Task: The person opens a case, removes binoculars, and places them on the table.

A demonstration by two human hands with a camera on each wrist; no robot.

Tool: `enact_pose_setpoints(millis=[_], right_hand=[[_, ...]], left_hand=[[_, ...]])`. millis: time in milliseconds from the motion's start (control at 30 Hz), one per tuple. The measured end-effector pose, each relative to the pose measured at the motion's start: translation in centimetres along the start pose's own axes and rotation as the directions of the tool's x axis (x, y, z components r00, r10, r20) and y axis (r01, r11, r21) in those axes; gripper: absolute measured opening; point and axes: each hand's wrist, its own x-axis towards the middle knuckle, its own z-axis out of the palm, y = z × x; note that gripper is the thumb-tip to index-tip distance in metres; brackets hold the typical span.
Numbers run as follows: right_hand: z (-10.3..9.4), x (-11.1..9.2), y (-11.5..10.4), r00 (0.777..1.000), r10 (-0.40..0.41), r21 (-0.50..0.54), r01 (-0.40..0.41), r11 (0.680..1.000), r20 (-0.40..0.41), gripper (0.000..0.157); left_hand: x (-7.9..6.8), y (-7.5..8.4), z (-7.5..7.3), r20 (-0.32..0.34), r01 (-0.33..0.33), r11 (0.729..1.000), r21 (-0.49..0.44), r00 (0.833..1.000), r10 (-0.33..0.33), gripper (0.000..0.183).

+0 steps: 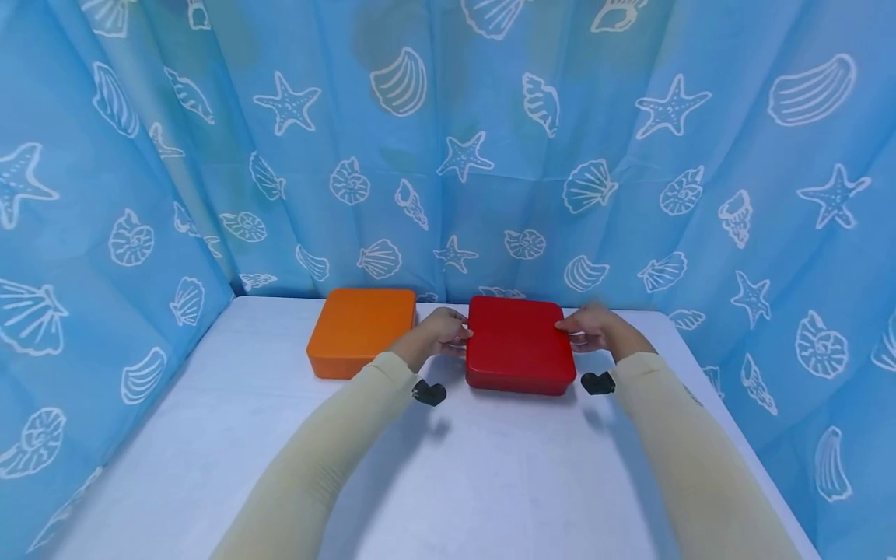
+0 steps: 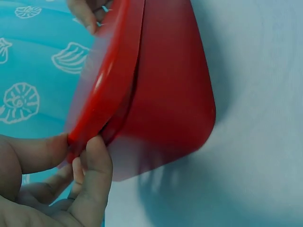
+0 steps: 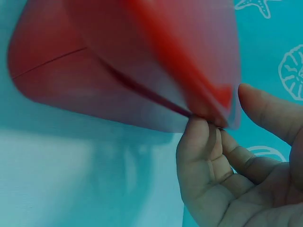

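Note:
A red square box (image 2: pixel 175 80) stands on the white table, with its red lid (image 1: pixel 521 334) on top. The left hand (image 1: pixel 448 330) pinches the lid's left rim, thumb above and fingertips below, as the left wrist view shows. A thin gap (image 2: pixel 135 80) separates lid and box wall on that side. At the opposite side, the right hand (image 1: pixel 591 327) holds the lid's right rim between its thumb (image 3: pixel 260 106) and fingers (image 3: pixel 196 142) curled under the edge. Whatever the box holds is hidden under the lid.
An orange square box (image 1: pixel 364 327) sits on the table (image 1: pixel 210 435) left of the red one, partly behind the left forearm. A blue curtain (image 1: pixel 434 194) with white shell and starfish prints hangs along the back and both sides.

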Motion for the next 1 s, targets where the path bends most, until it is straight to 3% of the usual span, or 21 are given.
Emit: enact_pose_setpoints(millis=[267, 533, 1000], right_hand=[[-0.3, -0.5, 0.6, 1.0, -0.005, 0.092, 0.004, 0.996, 0.016, 0.067], [-1.1, -0.9, 0.6, 0.994, -0.043, 0.205, 0.022, 0.978, 0.096, 0.072], [-1.7, -1.3, 1.5, 0.979, -0.073, 0.341, 0.003, 0.94, 0.191, 0.045]], left_hand=[[-0.4, 0.1, -0.3, 0.054, -0.02, 0.999, -0.042, 0.998, 0.022, 0.037], [-1.0, -0.1, -0.8, 0.134, -0.02, 0.994, -0.104, 0.99, 0.034, 0.045], [-0.7, -0.5, -1.5, 0.228, 0.034, 0.979, -0.201, 0.974, 0.013, 0.031]])
